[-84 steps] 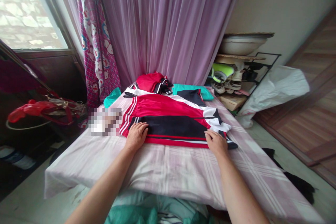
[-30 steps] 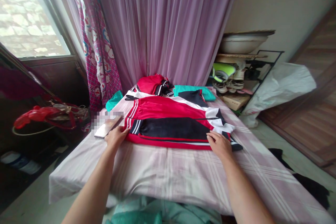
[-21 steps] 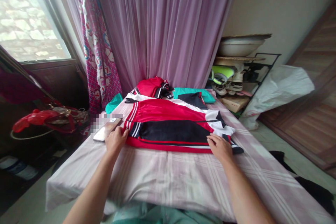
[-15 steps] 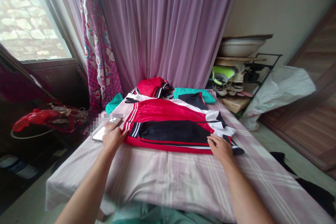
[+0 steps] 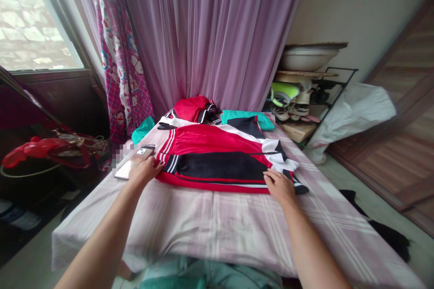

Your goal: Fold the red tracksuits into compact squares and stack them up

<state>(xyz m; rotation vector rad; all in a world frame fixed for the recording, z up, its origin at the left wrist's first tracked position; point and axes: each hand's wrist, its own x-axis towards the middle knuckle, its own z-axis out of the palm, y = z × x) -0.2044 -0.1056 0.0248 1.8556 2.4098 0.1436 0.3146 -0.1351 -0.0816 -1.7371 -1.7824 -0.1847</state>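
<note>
A red, black and white track jacket [image 5: 213,140] lies flat across the bed-like table, its striped ribbed hem to the left. One black sleeve [image 5: 217,166] with a white-striped cuff is laid lengthwise along its near side. My left hand [image 5: 145,170] is at the near left corner, fingers closed on the striped ribbing. At the near right edge, my right hand [image 5: 278,185] has its fingers bent together on the cloth, beside the white part. Fingertips of both hands are partly hidden. A phone [image 5: 125,170] lies just left of my left hand.
Behind the jacket sit a bunched red garment [image 5: 191,109] and a teal cloth [image 5: 266,120]. Another teal piece [image 5: 143,130] is at the left edge. A purple curtain [image 5: 210,31] hangs behind. To the right stand a shoe rack [image 5: 325,101] and a white sack [image 5: 352,115].
The whole view has shifted slightly, so everything sits a little further left and up. Both hands keep their places on the jacket, which looks unchanged.
</note>
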